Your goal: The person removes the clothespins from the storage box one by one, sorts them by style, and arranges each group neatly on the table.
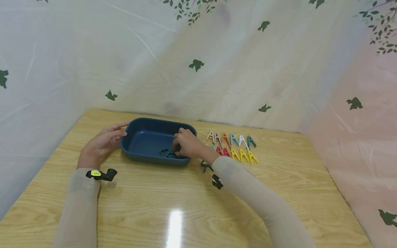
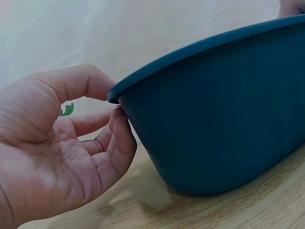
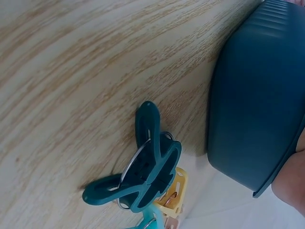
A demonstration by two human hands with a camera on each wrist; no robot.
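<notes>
A dark blue plastic basin (image 1: 140, 158) stands on the table. My left hand (image 1: 105, 143) holds its left end; in the left wrist view the thumb lies at the rim (image 2: 190, 53) and curled fingers (image 2: 125, 138) touch the wall just below. My right hand (image 1: 188, 143) reaches over the right side into the basin, fingers bent down, pinching a dark clothespin (image 1: 178, 148) mostly hidden by them. Beside it on the basin floor lie dark clothespins (image 1: 166, 152). Another dark green clothespin (image 3: 152, 176) with a wire spring lies on the table outside, under the right wrist.
Right of the basin, clothespins lie in two rows: a back row with orange (image 1: 225, 138), white (image 1: 242, 141) and blue ones, and a front row of red (image 1: 226, 152) and yellow ones (image 1: 243, 155). A leaf-printed cloth (image 1: 173, 83) hangs behind the wooden table (image 1: 135, 212).
</notes>
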